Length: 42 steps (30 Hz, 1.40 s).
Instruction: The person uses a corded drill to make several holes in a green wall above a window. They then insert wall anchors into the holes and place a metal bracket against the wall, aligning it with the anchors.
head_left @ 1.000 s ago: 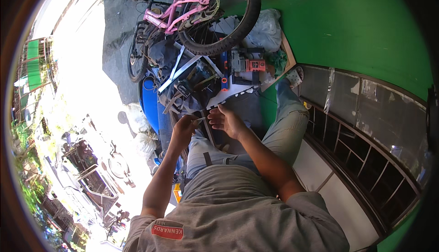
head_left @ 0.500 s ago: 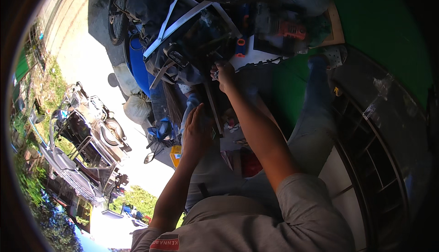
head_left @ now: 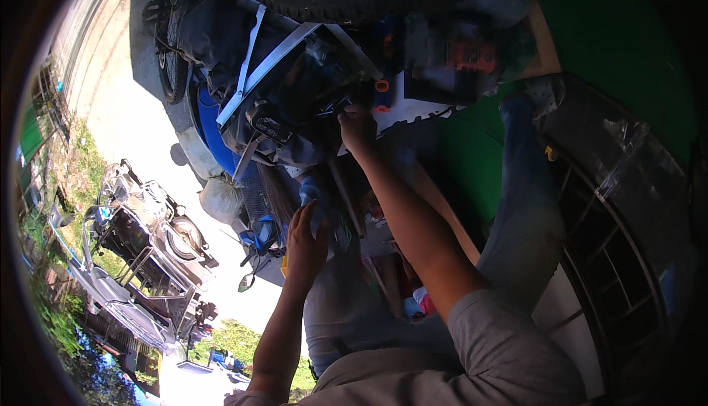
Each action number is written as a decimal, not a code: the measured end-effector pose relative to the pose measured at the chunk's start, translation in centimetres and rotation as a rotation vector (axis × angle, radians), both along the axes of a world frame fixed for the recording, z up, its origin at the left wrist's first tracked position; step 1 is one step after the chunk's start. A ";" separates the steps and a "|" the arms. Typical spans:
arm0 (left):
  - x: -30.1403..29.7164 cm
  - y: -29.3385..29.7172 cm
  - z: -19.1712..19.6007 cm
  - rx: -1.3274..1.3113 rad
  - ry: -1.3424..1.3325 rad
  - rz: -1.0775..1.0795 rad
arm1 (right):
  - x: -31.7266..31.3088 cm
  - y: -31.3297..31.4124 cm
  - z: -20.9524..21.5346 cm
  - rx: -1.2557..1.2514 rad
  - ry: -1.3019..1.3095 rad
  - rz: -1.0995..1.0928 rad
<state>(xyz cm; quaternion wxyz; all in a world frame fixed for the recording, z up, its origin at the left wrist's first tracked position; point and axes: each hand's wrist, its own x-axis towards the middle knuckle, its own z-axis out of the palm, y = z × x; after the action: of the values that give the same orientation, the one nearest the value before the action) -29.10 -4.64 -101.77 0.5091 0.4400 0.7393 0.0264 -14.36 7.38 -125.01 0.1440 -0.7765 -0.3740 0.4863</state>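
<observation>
My right hand (head_left: 357,127) reaches forward with its fingers closed in the shadow beside a dark bundle. At its fingertips is something small with a metallic glint, too dark to name. My left hand (head_left: 305,247) lies over my left leg, fingers stretched out, holding nothing. Ahead and to the left, pale metal bars (head_left: 276,59) cross at an angle over dark cloth or bags (head_left: 214,33). A blue item with an orange ring (head_left: 382,96) lies just beyond my right hand. Farther right sits a red and dark object (head_left: 472,57), partly in shadow.
A large black tyre (head_left: 383,0) curves across the far side. Green flooring (head_left: 472,155) spreads to the right, near a dark metal grille (head_left: 605,251). A blue tub (head_left: 214,133) and a tied sack (head_left: 221,198) stand left. A motorcycle with a sidecar frame (head_left: 158,244) is outside.
My right hand has moved slightly outward, its fingers now farther into shadow. My left hand appears lower, still spread. The whole view has shifted a little.
</observation>
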 end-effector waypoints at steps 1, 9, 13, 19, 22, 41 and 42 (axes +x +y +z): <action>0.5 1.4 -0.3 0.032 -0.009 -0.024 | 1.5 0.6 0.2 0.058 -0.046 -0.024; 5.3 11.7 -5.6 0.155 -0.015 -0.139 | 9.4 9.6 -3.3 0.433 0.041 -0.137; 7.4 17.8 -11.5 0.367 -0.008 -0.323 | 9.0 16.0 -5.7 0.472 0.003 0.250; 9.1 28.0 -21.2 0.619 0.379 -0.933 | 7.0 23.9 -10.0 0.268 0.194 0.681; 8.7 29.8 -24.0 0.457 0.515 -1.134 | 6.5 25.5 -10.6 0.186 -0.001 0.777; 0.5 27.0 -23.5 0.724 0.026 -0.929 | 8.9 14.6 -5.9 0.445 -0.184 0.784; 0.4 26.9 -23.6 0.744 0.034 -0.937 | 9.0 14.2 -5.9 0.377 -0.226 0.782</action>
<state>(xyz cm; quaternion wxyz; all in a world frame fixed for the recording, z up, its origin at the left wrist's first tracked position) -28.66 22.31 -125.33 0.2662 0.8682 0.4158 0.0493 -5.33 21.54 -130.95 0.0463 -0.5850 -0.7350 0.3396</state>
